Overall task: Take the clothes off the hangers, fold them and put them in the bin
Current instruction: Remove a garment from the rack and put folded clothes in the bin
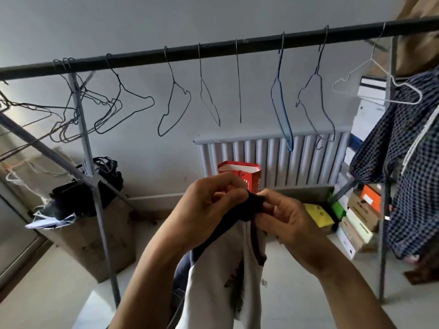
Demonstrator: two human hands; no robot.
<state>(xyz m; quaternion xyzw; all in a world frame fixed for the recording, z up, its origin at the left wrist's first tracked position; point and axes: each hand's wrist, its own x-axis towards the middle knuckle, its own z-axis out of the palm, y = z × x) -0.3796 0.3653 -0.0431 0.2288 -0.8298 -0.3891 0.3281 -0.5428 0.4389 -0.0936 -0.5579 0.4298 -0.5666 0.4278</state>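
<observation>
1. Left grip (pixel 209 210): fingers curled, pinching the dark shoulder strap (pixel 256 203) of a sleeveless top from the left side.
2. Right grip (pixel 285 222): thumb and fingers pinch the same strap from the right. The two grips nearly touch at the strap.
3. Sleeveless top (pixel 221 281): pale body with dark trim, dark print partly visible but not readable. It is off the rail and hangs straight down from the two grips, between the forearms and above the floor (pixel 47 293).
4. Rail (pixel 213 49): a dark bar running across the upper view, higher toward its right end.
5. Bare wire hangers (pixel 174 83) are spaced along the middle of the rail, with a tangled bunch (pixel 71 91) at the left end.
6. Blue hanger (pixel 277 77): bare, right of the rail's middle.
7. White hanger (pixel 371 59): near the rail's right end. A dark checked garment (pixel 408 162) hangs there, but I cannot tell if it is on this hanger.
8. Back wall: a ribbed radiator (pixel 273 160) with a red paper bag (pixel 251 172) in front of it.
9. Floor, left side: a cardboard box (pixel 95 245) with dark items piled on top.
10. Floor, right side: stacked shoe boxes (pixel 358 210) beside the rack's upright.
</observation>
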